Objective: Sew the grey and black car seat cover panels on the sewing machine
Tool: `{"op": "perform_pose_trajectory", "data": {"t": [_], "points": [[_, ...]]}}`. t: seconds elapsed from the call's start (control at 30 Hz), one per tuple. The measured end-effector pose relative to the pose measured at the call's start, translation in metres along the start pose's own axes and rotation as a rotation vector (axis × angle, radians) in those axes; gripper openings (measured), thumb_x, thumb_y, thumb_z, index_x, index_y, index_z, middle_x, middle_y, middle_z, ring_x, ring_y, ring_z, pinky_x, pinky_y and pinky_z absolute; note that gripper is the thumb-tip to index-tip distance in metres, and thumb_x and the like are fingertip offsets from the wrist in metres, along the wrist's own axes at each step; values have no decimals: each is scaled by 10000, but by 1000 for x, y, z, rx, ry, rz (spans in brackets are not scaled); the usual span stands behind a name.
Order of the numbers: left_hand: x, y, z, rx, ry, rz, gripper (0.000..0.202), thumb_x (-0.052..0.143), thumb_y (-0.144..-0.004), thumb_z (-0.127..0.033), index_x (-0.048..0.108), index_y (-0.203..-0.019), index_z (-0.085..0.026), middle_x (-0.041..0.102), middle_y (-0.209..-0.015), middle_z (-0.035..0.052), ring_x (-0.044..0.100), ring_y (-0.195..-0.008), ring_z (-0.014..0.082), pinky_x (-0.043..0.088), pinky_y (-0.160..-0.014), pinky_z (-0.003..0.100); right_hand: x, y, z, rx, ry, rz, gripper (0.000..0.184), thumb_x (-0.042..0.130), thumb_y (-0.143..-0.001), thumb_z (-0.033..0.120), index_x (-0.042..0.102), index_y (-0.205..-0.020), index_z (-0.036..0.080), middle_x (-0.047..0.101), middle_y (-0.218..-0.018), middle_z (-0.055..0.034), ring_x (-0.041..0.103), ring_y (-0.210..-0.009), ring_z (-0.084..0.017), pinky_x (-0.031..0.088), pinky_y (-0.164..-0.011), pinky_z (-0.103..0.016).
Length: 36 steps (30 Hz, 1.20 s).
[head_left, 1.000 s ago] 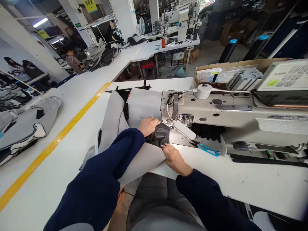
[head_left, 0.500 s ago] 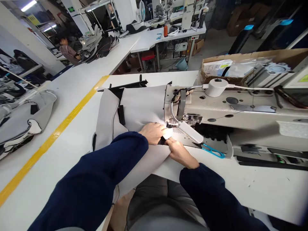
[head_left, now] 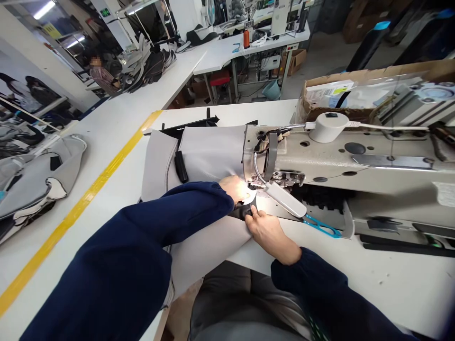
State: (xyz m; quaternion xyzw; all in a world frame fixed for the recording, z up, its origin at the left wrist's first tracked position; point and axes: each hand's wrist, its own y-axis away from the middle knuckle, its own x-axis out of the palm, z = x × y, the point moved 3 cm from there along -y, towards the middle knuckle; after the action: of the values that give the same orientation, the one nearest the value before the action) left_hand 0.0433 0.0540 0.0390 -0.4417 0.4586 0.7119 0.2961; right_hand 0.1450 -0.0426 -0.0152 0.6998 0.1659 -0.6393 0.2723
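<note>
Before us a white worktop (head_left: 408, 279) runs across the scene and away to the far left. On its right side we have the sewing machine (head_left: 401, 177), its head pointing left towards the middle. A grey cover (head_left: 216, 151) lies left of that head, one part spread flat on the far side and another sloping down past the near edge of the worktop. Well off to the left we see a heap of similar grey pieces (head_left: 67, 161), and at the far right, behind the machine, an open cardboard box (head_left: 362, 76) with packets in it. A strip of yellow tape (head_left: 90, 189) crosses the worktop between the heap and the cover.

Our right hand (head_left: 268, 232) is nearly closed, thumb on top, gripping the near edge of a black panel (head_left: 241, 211); the panel sits between our two hands, just to the near side of the machine head. Our left hand (head_left: 234, 188) is beside the head, fingers low over the work, but glare washes out the tips, so we cannot tell whether they pinch anything. A slim white lamp (head_left: 286, 199) slants right of our hands, with blue scissors handles (head_left: 323, 226) at its end.
</note>
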Motion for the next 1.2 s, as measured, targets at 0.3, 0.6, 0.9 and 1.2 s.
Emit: {"op": "perform_pose_trajectory", "data": {"t": [0.3,0.6,0.9,1.2], "points": [[-1,2,1,-7,7,-40,243,503,-894,-193,673,-1061,-146,674,-820,106,568,-734,209,270,-579,310,-5,-10,-10,43,-8,-29,233,421,-841,29,618,-908,133,634,-1124,-188,638,-772,-220,273,-466,-262],[6,1,3,-23,-7,-94,265,458,-903,-163,641,-1095,-163,681,-893,88,609,-752,209,345,-579,302,7,-17,-28,54,16,-161,194,457,-815,40,595,-845,173,653,-1105,-109,594,-737,-183,291,-534,-274],[5,-4,-4,-95,99,-120,243,468,-886,-169,631,-1057,-108,675,-931,121,636,-888,238,420,-648,315,14,-18,-47,-23,-10,-227,201,404,-855,64,567,-893,175,658,-977,-93,577,-754,-173,355,-644,-266],[5,-7,-9,-130,152,-97,279,449,-894,-146,624,-1094,-60,676,-961,150,639,-897,255,439,-683,350,4,-17,-44,26,-18,-215,361,426,-799,61,550,-1131,133,643,-1120,-159,581,-654,-171,373,-631,-281]]}}
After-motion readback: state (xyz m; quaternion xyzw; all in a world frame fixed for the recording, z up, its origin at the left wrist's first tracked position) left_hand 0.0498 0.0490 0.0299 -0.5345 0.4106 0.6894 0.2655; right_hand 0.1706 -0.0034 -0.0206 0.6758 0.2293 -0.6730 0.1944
